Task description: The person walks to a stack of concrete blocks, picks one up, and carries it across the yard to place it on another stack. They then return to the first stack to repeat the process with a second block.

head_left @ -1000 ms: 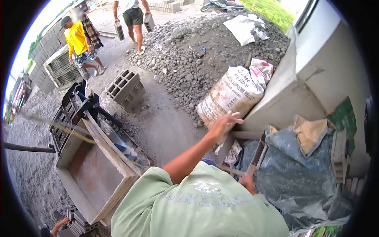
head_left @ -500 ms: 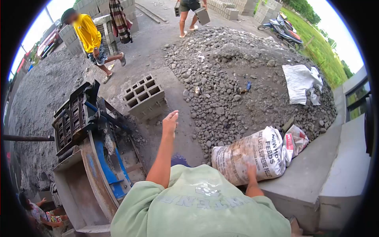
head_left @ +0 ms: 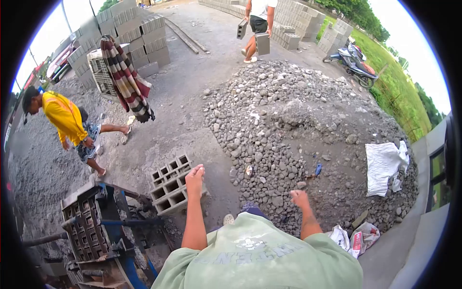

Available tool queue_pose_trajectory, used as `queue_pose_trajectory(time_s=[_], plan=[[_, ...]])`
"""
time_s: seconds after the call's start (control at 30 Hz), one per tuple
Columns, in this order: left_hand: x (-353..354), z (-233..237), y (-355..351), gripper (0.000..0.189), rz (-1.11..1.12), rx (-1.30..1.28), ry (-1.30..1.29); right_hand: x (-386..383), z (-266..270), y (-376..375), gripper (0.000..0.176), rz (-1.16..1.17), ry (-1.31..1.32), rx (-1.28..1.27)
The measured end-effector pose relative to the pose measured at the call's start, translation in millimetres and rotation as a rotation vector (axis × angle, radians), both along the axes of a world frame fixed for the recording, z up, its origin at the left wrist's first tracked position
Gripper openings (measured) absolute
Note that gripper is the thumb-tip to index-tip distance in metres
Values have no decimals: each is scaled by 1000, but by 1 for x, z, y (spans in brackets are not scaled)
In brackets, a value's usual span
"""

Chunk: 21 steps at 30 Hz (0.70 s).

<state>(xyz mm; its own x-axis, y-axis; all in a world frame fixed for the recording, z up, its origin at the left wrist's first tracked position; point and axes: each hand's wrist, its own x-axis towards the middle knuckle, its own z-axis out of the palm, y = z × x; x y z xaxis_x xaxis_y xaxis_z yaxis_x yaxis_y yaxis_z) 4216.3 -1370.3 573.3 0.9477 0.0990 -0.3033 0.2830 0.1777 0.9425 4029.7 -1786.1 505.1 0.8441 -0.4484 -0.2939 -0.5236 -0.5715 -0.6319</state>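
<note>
My left hand is raised in front of me, fingers loosely bent and nothing visible in it. It overlaps the right edge of a group of grey concrete hollow blocks standing on the ground. Out to the right, my right hand hangs over the edge of the gravel heap, its fingers loosely curled and slightly blurred, with nothing seen in them. Left of the blocks is a rusty block-moulding machine with blue metal parts and a grid-like mould.
A person in yellow walks at the left; another person carries hollow blocks at the back. A striped cloth hangs near stacked blocks. A white sack lies on the heap, with bags by the wall and a motorcycle beyond.
My view has moved forward and my right hand has come away from the large feed sack. The person in yellow has turned left, and the block carrier appears lower in view.
</note>
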Motion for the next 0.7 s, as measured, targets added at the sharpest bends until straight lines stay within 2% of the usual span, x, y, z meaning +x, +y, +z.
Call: queue_pose_trajectory(time_s=[0.03,0.07,0.1,0.13,0.17,0.23,0.33,0.37,0.4,0.43,0.47,0.5,0.53,0.57,0.6,0.63,0.67,0.7], plan=[[24,-3,0,24,-10,17,-19,-13,-25,2,26,2,88,98],[49,-9,0,23,-18,34,-41,-38,-97,-13,24,-119,185,319],[73,-13,0,23,8,52,-45,-51,-71,-1,21,103,309,292],[94,-4,-3,24,39,44,-23,-66,-98,-20,18,848,19,-185],[119,-8,-5,24,53,63,-8,-76,-137,-32,17,918,56,-251],[165,-19,-7,25,78,104,3,-58,-176,-53,17,892,246,-246],[247,-31,-10,24,34,140,-6,42,-213,-92,17,1027,324,-373],[269,-40,-13,25,14,154,47,102,-184,-95,16,431,517,82],[285,-47,-21,26,-5,167,111,172,-135,-89,16,-296,419,419],[310,-44,-31,26,-26,167,99,239,-103,-83,15,-535,145,617],[334,-37,-40,26,-10,198,84,301,-142,-107,22,-438,29,603],[352,-30,-47,26,9,230,84,367,-146,-117,24,-237,-60,488],[369,-21,-53,26,-5,233,95,430,-110,-108,25,-220,-68,540],[388,-11,-58,26,-12,222,76,489,-84,-101,25,-53,-57,353],[412,-5,-65,26,-18,206,50,543,-32,-83,25,-43,-44,359],[437,-7,-68,26,-32,201,43,596,-23,-78,26,45,-129,403],[460,-13,-66,26,-60,260,40,647,-17,-70,26,58,-184,357],[487,-20,-65,27,-86,323,34,693,-12,-61,26,73,-261,432]])
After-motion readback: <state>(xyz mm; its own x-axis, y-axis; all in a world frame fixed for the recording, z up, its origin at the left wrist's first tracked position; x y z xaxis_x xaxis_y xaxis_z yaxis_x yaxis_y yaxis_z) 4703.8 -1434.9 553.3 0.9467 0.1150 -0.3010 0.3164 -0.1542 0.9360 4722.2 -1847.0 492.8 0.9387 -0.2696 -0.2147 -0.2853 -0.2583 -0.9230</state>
